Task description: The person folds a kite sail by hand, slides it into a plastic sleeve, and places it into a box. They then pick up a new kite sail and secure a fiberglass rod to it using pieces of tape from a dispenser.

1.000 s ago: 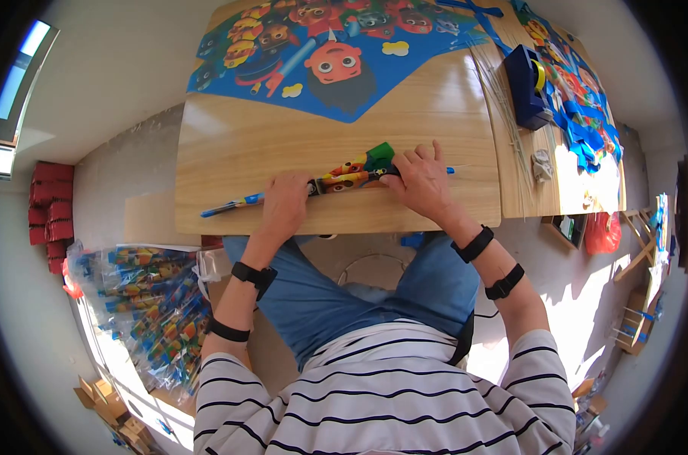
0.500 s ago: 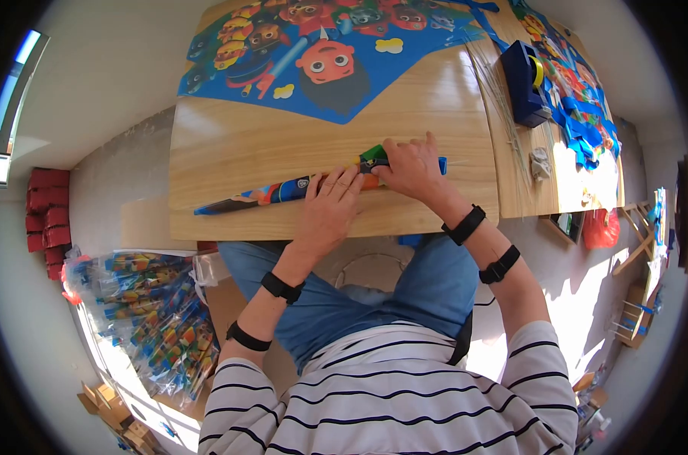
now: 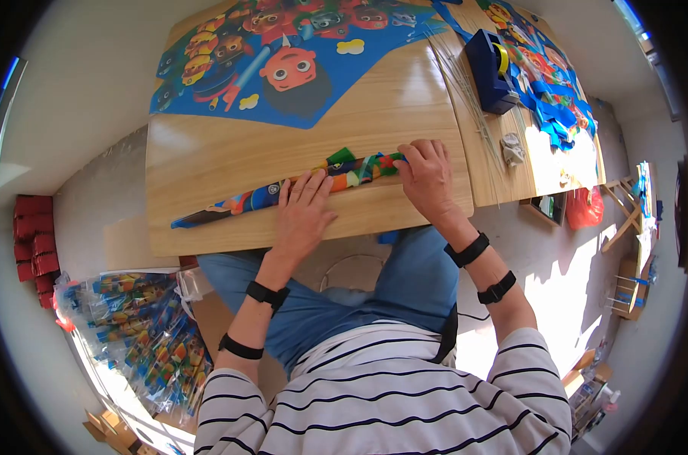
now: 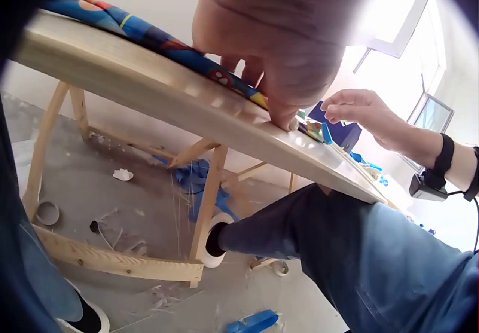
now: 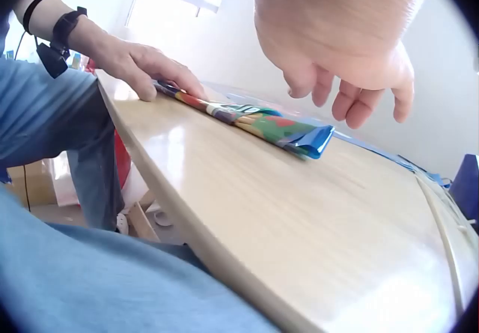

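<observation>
A long, narrow roll of printed sheet (image 3: pixel 262 197) lies slantwise along the table's near side, a green flap standing out from its upper edge. Across its middle rests my left hand (image 3: pixel 302 216), fingers extended over the print; the left wrist view shows that hand (image 4: pixel 277 34) with its fingertips on the roll (image 4: pixel 176 52). My right hand (image 3: pixel 429 180) is beside the roll's right end. In the right wrist view this hand (image 5: pixel 337 34) hangs above the table with loosely bent fingers, apart from the roll's blue-edged end (image 5: pixel 318 142).
A large printed blue sheet (image 3: pixel 306 102) covers the table's far part. To the right are thin rods (image 3: pixel 465 95), a dark blue tape dispenser (image 3: pixel 490 72), a crumpled pale lump (image 3: pixel 512 150) and blue strips (image 3: pixel 552 114). Bagged printed pieces (image 3: pixel 135 326) lie at lower left.
My right hand has let go of the roll and uncovered its right end. My hands are farther apart than half a second ago. The head view has shifted, moving the table left in the picture.
</observation>
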Demonstrator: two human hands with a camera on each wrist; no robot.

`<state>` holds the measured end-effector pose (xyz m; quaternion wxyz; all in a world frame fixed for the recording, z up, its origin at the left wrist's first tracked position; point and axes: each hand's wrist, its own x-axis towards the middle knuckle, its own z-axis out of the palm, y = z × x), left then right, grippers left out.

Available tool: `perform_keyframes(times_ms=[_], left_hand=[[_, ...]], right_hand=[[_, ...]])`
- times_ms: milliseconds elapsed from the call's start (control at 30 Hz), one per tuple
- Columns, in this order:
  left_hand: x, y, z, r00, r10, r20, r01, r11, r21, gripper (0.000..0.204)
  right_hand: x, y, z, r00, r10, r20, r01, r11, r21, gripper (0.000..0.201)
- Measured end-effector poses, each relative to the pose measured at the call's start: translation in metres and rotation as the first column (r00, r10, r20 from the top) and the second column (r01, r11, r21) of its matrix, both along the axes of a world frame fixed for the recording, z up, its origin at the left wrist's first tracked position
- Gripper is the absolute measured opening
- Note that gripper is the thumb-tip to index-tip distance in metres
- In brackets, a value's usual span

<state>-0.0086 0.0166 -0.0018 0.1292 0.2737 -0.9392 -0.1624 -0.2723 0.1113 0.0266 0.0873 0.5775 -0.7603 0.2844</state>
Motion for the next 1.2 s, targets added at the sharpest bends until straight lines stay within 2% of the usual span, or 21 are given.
perform_keyframes(times_ms=[33,133,233,333,533,633,833,1033,1200], left_hand=[[0.001,0.001,0.000,1.000,-0.005,-0.002,0.005,1.000,0.001,0.073],[0.001,-0.001,0.003,1.000,-0.022,-0.002,0.022,1.000,0.006,0.074],[0.000,-0.002,0.006,1.000,-0.025,-0.003,0.025,1.000,0.018,0.075],[0.000,0.000,0.007,1.000,-0.024,0.003,0.024,1.000,0.015,0.077],[-0.002,-0.002,0.010,0.999,-0.027,0.023,0.027,0.999,0.018,0.081],[-0.002,-0.003,0.011,0.999,-0.026,0.030,0.025,0.999,0.027,0.082],[-0.006,-0.003,0.011,0.999,-0.025,0.043,0.023,0.999,0.030,0.083],[-0.008,-0.004,0.006,0.998,-0.006,0.057,0.006,1.000,0.000,0.087],[-0.009,-0.004,0.005,0.998,0.003,0.056,-0.004,1.000,0.013,0.088]], right_hand=[[0.001,0.001,-0.004,0.997,-0.005,0.075,0.005,1.000,-0.002,0.024],[-0.002,-0.009,-0.006,0.995,0.052,0.083,-0.051,0.998,-0.021,0.022],[0.006,-0.012,-0.002,0.980,0.162,-0.112,-0.168,0.985,-0.045,0.019],[0.007,-0.019,-0.017,0.981,0.077,0.177,-0.069,0.996,-0.051,0.014],[0.006,-0.034,-0.025,0.984,-0.076,0.163,0.058,0.992,0.113,0.007],[0.005,-0.040,-0.030,0.977,-0.121,0.178,0.096,0.985,0.141,0.005],[0.004,-0.045,-0.033,0.974,-0.113,0.198,0.082,0.984,0.161,0.001],[0.005,-0.052,-0.038,0.978,-0.134,0.163,0.105,0.979,0.175,0.007],[0.003,-0.054,-0.042,0.969,-0.140,0.204,0.100,0.975,0.196,0.007]])
